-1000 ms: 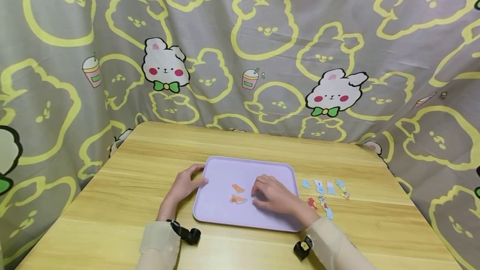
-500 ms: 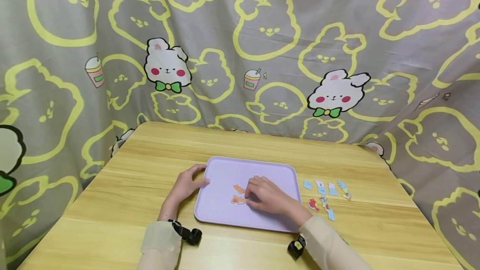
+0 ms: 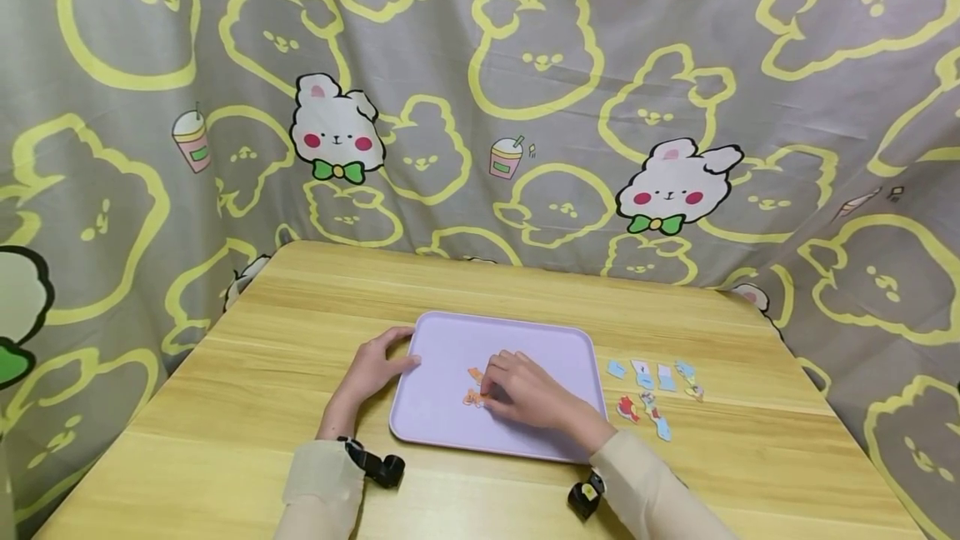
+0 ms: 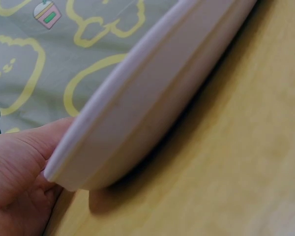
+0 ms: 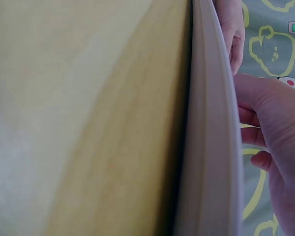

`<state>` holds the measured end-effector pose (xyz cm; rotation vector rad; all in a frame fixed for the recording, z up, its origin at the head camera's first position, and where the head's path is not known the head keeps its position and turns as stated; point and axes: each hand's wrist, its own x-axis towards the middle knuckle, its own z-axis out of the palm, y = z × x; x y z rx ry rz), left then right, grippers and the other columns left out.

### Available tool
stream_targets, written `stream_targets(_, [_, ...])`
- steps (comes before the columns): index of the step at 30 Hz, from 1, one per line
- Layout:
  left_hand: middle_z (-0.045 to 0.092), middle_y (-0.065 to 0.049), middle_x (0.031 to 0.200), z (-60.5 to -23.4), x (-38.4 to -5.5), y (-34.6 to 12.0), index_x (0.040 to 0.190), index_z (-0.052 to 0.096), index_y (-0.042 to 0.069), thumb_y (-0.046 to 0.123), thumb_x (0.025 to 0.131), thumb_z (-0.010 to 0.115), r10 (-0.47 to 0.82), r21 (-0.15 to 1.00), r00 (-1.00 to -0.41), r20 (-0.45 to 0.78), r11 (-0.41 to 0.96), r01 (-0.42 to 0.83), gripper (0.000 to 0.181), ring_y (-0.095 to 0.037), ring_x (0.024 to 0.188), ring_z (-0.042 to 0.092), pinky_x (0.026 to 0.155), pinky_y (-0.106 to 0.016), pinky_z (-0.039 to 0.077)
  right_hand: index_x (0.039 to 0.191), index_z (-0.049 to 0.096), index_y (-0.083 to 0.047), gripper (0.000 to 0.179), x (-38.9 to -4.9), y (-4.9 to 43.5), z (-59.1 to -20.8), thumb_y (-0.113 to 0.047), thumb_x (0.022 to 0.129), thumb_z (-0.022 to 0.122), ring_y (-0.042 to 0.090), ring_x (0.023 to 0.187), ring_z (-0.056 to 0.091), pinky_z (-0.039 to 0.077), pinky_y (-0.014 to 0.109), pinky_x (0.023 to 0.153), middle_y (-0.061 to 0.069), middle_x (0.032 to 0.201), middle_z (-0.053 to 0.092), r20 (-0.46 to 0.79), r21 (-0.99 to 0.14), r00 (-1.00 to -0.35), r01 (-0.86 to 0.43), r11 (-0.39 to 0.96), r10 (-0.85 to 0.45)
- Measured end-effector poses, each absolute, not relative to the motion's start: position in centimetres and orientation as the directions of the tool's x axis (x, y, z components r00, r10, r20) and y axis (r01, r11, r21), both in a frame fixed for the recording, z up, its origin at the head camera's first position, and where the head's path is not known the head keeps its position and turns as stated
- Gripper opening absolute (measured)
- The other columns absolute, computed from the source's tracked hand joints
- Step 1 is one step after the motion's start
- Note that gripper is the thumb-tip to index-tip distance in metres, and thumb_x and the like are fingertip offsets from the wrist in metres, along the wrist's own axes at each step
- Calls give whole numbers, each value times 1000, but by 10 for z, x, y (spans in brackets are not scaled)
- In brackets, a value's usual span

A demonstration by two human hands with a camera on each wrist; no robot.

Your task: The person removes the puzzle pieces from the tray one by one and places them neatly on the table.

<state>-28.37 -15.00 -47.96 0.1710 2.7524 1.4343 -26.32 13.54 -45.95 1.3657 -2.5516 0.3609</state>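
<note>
A left hand (image 3: 375, 367) grips a lilac tray (image 3: 444, 348), apparently steadying it; a half-curled right hand (image 3: 527, 390) reaches orange puzzle pieces (image 3: 472, 397) mid-tray, any pinch hidden. Blue puzzle pieces (image 3: 665, 377) lie off its right side, seemingly for easy reach.

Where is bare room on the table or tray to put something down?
Bare: table left of the left hand; the strip between tray and curtain; the tray's far left corner. Crowded: mid-tray, around the right hand and orange pieces; right of the tray, among coloured pieces.
</note>
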Motion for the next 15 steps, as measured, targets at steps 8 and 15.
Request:
stream_targets(8, [52,-16,146,-480,-284,-150,140,53,10,21,90,70,111,813,-993,28,576,87,53,-38,143,37,120,-55,29,98,64,-19,16,-266,132,-459,-29,87,73,8,90,55,45,26,78,-9,94,61,308,-113,-533,-843,526,-788])
stream_targets(15, [52,-15,146,-480,-285,-149,139,53,10,20,90,70,109,814,-994,27,574,85,53,-37,143,37,120,-54,29,106,71,-18,21,-269,127,-457,-28,88,73,12,100,57,47,29,81,-6,107,65,288,-115,-514,-856,504,-808])
